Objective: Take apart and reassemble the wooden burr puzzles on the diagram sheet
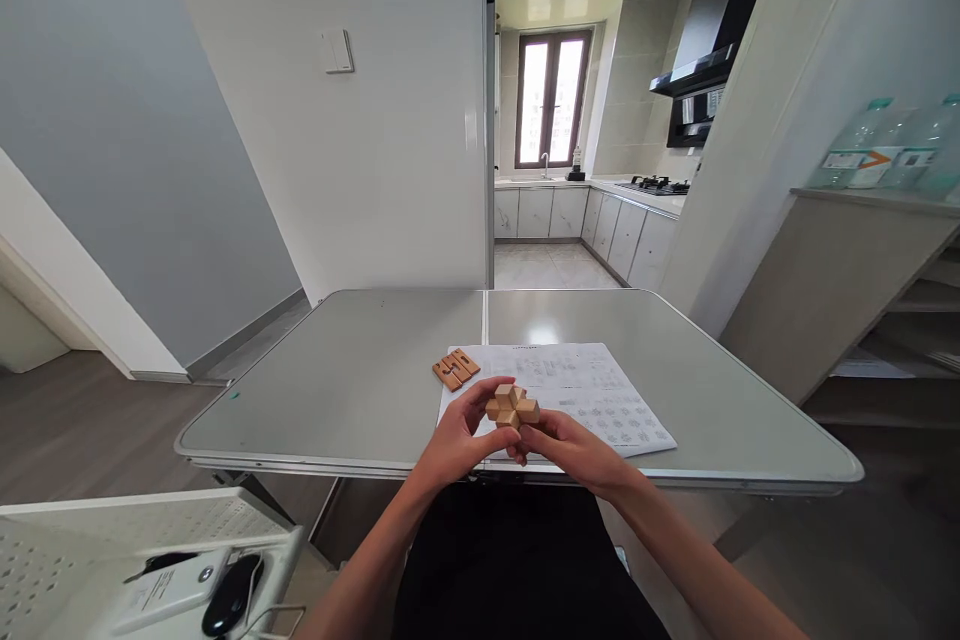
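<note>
1. Wooden burr puzzle (512,407), pale and many-armed, held up between both hands, over the near left part of a printed sheet (626,405) and close to the near edge of the table (322,390).
2. Left hand (459,432) curved around the puzzle's left side: index finger reaching along the far side, thumb along the near lower side. Spread only about as wide as the puzzle, with the puzzle in its grasp.
3. Right hand (574,445) gathered in narrow at the lower right: thumb against the near side, fingers curled underneath and partly hidden. Apparently holding the same puzzle from below; cannot tell how firmly.
4. Key relation: puzzle directly to the right of the left palm, and to the left of and slightly beyond the right palm. Neither hand clearly nearer, both touching; more wrap from the left, more support from the right.
5. No single long axis to follow: short blocks crossing at a common centre, one stub upward, one out to the right above the right thumb. Cannot tell whether any block sits partly slid out.
6. Brown wooden board (456,369) with dark curved marks, lying beyond the left hand across the sheet's left edge, apart from the puzzle.
</note>
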Action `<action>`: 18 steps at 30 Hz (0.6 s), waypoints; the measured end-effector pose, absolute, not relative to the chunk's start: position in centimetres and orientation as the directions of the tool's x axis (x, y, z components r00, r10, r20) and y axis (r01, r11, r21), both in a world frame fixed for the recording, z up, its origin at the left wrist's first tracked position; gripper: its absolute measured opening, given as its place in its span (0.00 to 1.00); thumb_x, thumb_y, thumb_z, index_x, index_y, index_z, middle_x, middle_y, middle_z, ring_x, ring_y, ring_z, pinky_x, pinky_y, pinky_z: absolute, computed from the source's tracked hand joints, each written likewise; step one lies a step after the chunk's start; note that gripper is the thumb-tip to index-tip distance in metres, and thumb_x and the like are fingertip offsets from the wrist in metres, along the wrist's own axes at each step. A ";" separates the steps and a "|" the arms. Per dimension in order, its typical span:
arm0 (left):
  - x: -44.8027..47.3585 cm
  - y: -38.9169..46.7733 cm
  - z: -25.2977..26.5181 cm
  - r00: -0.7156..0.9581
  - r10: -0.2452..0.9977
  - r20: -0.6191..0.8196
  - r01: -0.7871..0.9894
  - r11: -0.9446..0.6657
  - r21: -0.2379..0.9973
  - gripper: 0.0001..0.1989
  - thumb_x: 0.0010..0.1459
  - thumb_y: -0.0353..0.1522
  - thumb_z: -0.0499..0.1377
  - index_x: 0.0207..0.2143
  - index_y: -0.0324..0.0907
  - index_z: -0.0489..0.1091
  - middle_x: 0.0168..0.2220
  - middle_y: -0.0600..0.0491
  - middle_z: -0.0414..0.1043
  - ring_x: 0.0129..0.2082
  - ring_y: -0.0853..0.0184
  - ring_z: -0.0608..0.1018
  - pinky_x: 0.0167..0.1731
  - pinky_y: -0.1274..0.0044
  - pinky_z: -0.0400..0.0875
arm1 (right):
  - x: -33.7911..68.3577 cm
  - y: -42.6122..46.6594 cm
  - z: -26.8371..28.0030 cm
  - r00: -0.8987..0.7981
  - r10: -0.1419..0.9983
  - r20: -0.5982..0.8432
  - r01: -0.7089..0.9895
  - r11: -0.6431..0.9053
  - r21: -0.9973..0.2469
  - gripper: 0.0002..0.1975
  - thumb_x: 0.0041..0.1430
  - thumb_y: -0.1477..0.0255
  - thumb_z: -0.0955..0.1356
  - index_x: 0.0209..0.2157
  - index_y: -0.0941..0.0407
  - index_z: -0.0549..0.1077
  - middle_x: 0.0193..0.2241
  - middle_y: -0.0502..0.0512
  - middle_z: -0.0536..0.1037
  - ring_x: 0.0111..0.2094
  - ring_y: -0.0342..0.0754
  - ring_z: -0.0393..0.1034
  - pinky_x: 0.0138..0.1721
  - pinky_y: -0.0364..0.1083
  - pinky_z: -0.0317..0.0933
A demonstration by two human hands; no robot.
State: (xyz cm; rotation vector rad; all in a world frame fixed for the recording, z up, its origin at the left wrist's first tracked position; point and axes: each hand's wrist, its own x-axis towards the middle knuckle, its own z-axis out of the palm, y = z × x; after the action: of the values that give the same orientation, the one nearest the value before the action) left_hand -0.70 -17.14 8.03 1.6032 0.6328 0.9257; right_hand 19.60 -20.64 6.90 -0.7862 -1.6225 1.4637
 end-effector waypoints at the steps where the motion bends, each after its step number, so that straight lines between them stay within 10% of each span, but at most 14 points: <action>1: -0.6 -17.2 8.2 0.535 0.811 0.236 -0.067 -0.237 0.969 0.36 0.53 0.41 0.73 0.62 0.44 0.69 0.55 0.43 0.75 0.56 0.50 0.76 0.58 0.61 0.69 | 19.6 -20.6 7.0 -0.479 0.864 0.155 -0.031 0.160 -0.987 0.25 0.64 0.46 0.67 0.36 0.55 0.75 0.33 0.55 0.73 0.37 0.51 0.69 0.47 0.52 0.68; 18: 2.2 -18.0 7.1 0.248 0.906 0.343 0.018 -0.359 0.933 0.40 0.50 0.34 0.73 0.64 0.48 0.64 0.58 0.46 0.72 0.60 0.52 0.73 0.63 0.62 0.64 | 18.3 -19.6 4.7 -0.123 0.933 0.337 0.199 0.356 -0.913 0.15 0.64 0.66 0.67 0.51 0.52 0.74 0.43 0.58 0.83 0.44 0.58 0.79 0.51 0.56 0.70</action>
State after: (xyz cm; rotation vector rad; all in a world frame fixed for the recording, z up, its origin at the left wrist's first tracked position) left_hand 2.18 -18.03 7.10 1.6232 0.8762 1.2437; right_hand 18.25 -19.64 4.66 -1.0469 -1.5797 0.8865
